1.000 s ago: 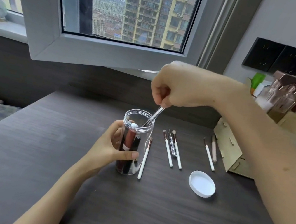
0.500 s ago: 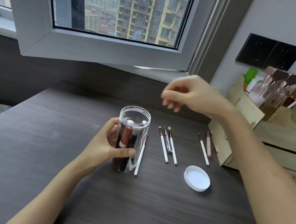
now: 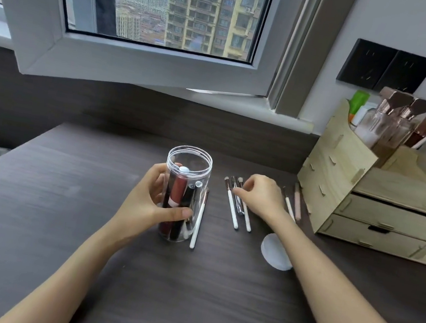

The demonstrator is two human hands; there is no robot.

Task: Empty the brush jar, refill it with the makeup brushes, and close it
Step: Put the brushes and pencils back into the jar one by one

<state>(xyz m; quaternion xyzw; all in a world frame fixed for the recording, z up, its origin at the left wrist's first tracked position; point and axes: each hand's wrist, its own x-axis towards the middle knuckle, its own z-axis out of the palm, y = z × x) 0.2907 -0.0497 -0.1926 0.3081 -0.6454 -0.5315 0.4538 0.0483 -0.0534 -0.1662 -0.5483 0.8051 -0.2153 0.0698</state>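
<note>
A clear plastic jar (image 3: 197, 162) stands upright and uncapped on the dark table, and my left hand (image 3: 144, 202) is wrapped around its left side. Inside it are a red tube (image 3: 178, 188), a black tube and a few white-tipped items. One white-handled brush (image 3: 196, 227) lies against the jar's right side. My right hand (image 3: 263, 197) rests low over three brushes (image 3: 234, 216) that lie side by side, its fingertips touching their upper ends. Two more brushes (image 3: 296, 205) lie beyond that hand. The white lid (image 3: 271, 253) lies flat, partly hidden by my right forearm.
A pale wooden drawer organizer (image 3: 345, 165) with bottles on top stands at the right edge of the table. An open window sash (image 3: 137, 68) hangs over the back of the table. The table's left edge drops off toward a bed.
My right hand let go of a silver-handled item over the jar, then swung right and down onto the three brushes on the table. My left hand kept hold of the jar.
</note>
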